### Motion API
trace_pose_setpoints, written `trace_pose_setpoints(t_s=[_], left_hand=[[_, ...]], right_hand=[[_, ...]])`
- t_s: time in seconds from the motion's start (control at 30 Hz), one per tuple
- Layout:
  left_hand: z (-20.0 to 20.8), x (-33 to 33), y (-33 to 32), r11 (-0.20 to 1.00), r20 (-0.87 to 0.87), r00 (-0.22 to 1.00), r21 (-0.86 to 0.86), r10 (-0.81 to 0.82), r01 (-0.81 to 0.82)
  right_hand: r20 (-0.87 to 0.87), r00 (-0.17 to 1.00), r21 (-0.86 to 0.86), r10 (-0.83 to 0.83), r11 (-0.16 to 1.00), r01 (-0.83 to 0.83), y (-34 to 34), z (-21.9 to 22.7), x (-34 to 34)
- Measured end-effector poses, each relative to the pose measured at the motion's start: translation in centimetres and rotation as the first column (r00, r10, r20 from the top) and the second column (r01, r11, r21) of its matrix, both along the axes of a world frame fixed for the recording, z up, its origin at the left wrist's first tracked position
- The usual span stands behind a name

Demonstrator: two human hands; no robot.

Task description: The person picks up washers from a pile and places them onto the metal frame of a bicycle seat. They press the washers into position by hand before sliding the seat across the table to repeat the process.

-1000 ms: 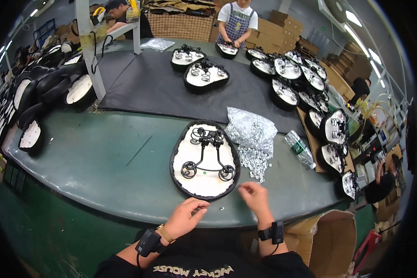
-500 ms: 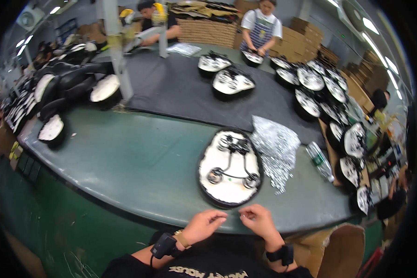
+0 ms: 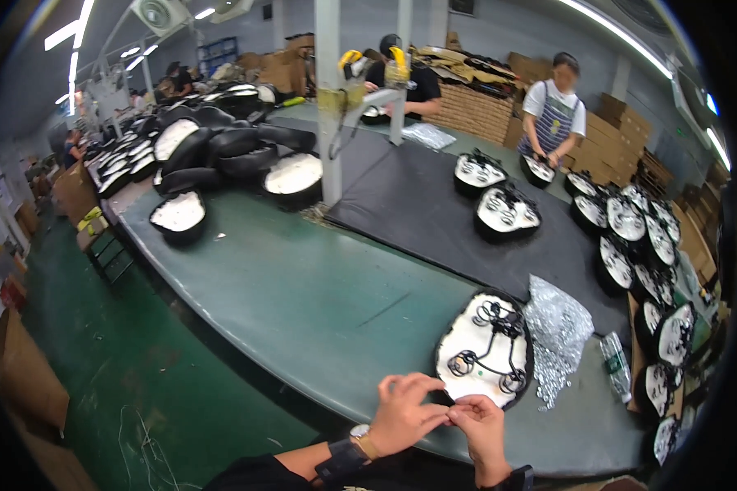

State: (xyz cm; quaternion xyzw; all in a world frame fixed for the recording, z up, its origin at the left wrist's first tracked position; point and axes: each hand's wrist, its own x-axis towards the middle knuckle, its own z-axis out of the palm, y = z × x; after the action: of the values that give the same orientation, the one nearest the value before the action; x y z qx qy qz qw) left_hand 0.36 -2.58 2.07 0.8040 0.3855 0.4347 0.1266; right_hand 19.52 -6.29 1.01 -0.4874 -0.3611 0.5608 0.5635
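Two hands meeting right by an upside-down seat

So the left hand point(image 3: 403, 416) and right hand point(image 3: 479, 424) are coming together at the fingertips, just at the near edge of a rounded, black-rimmed seat with a white underside and black coil springs point(image 3: 477, 348). Honestly can't tell if either grip is closing on something tiny or staying open. The seat is lying springs-up on the near right of the smooth green surface point(image 3: 303, 303). Small silver metal pieces point(image 3: 553, 380) are spilling from a clear plastic bag point(image 3: 558, 319) just right of it, and a clear bottle with a green label point(image 3: 616, 367) is lying farther right.
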Motion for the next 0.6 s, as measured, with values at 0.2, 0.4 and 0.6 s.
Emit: trace_pose_setpoints(t_s=[0.2,0.4,0.6], left_hand=[[-2.2,-1.2,4.6,0.982,0.038,0.984,-0.075,0.175,-0.172],[-3.3,2.2,6.9,0.975,0.029,0.979,-0.093,0.203,-0.2],[-3.8,2.6,7.6,0.967,0.016,0.984,-0.191,0.176,-0.169]], right_hand=[[0.832,0.37,0.517,-0.413,0.819,-0.249,3.7,1.6,1.0],[0.908,0.094,0.417,-0.409,0.856,-0.305,5.7,0.1,2.0],[0.878,0.175,0.479,-0.446,0.83,-0.284,5.8,-0.7,2.0]])
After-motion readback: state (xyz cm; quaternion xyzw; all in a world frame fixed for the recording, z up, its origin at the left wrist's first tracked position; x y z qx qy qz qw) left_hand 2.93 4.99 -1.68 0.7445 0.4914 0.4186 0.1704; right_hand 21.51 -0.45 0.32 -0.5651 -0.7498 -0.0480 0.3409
